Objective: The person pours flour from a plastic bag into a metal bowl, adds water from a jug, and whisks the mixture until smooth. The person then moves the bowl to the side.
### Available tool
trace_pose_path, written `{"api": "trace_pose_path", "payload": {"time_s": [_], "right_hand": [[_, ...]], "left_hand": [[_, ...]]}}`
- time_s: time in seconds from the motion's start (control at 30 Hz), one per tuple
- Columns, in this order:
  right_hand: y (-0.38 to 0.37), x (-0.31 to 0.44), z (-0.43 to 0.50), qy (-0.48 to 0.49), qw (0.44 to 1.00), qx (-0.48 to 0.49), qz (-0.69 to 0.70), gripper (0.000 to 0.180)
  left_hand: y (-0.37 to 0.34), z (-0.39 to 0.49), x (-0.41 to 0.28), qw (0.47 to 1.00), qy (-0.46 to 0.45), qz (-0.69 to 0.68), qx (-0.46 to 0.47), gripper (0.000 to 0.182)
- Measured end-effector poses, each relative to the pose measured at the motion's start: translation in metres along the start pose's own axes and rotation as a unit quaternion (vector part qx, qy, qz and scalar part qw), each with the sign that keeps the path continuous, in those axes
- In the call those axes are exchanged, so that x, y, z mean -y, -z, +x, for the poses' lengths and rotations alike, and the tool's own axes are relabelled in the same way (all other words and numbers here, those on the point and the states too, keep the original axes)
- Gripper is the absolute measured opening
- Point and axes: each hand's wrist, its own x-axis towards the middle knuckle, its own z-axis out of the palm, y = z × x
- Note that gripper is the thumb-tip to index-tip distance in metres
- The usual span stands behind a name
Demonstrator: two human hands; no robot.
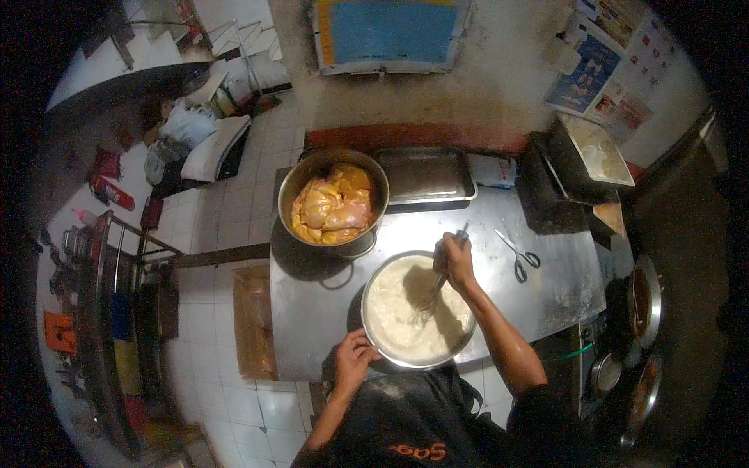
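A round metal bowl [366, 327] of pale, creamy batter [398, 304] stands at the near edge of the steel table [316, 327]. My right hand [454, 260] grips the handle of a whisk [439, 285], whose lower end dips into the batter. At the bowl's lower left rim, my left hand [354, 357] holds the edge, fingers on the outside. Behind and to the left is a large metal pot [282, 205] filled with raw, yellowish marinated chicken pieces [333, 205]. Scissors with black handles [517, 254] lie partly spread to the right of my right hand.
An oblong metal tray [427, 175] lies by the wall, beside a folded packet [492, 171]. Deep metal containers [591, 155] stand at the back right. Round pans [646, 301] are at the far right. An open cardboard box [251, 322] is left of the table; a metal rack [123, 257] stands farther left.
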Motion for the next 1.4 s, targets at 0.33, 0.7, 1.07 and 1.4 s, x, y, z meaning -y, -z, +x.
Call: {"api": "trace_pose_path", "payload": {"time_s": [0.33,0.7,1.07,1.4], "right_hand": [[0.000,-0.005,0.011,0.098,0.990,-0.083,-0.065,0.031],[0.020,-0.004,-0.003,0.075,0.980,-0.096,0.159,0.031],[0.010,-0.003,0.004,0.003,1.000,0.009,-0.009,0.032],[0.014,-0.005,0.005,0.091,0.993,-0.055,0.044,0.027]], "left_hand": [[0.013,0.113,-0.046,0.965,-0.048,0.253,0.047,0.044],[0.026,0.036,-0.019,0.999,0.005,0.032,-0.034,0.036],[0.014,0.056,-0.024,0.980,-0.022,0.194,0.033,0.036],[0.003,0.124,-0.044,0.988,-0.134,0.068,0.016,0.047]]}}
